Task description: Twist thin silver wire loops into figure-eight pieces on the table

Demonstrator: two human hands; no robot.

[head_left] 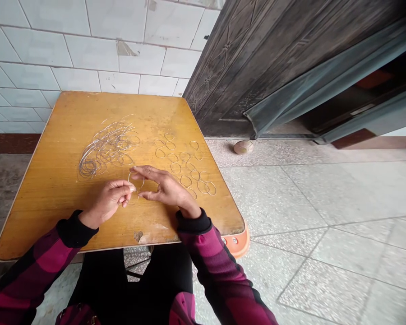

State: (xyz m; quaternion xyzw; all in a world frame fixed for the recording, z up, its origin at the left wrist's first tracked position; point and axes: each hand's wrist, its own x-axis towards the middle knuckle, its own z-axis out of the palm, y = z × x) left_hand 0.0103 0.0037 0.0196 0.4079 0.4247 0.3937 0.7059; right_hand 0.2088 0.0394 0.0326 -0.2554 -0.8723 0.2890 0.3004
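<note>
My left hand (110,201) and my right hand (162,187) meet over the middle of a worn wooden table (64,135). Between them they hold a thin wire bent into a loop (136,180). The left thumb and forefinger pinch one end of it. The right hand's fingers and thumb curve round the other side. A tangled pile of thin silvery wire (104,149) lies just beyond the left hand. Several finished figure-eight wire shapes (186,167) lie spread beyond and beside the right hand.
The table stands against a white tiled wall (88,49). A dark carved door (274,58) leans at the right. A small round object (242,146) lies on the tiled floor (325,212). An orange stool edge (238,241) shows under the table's near right corner.
</note>
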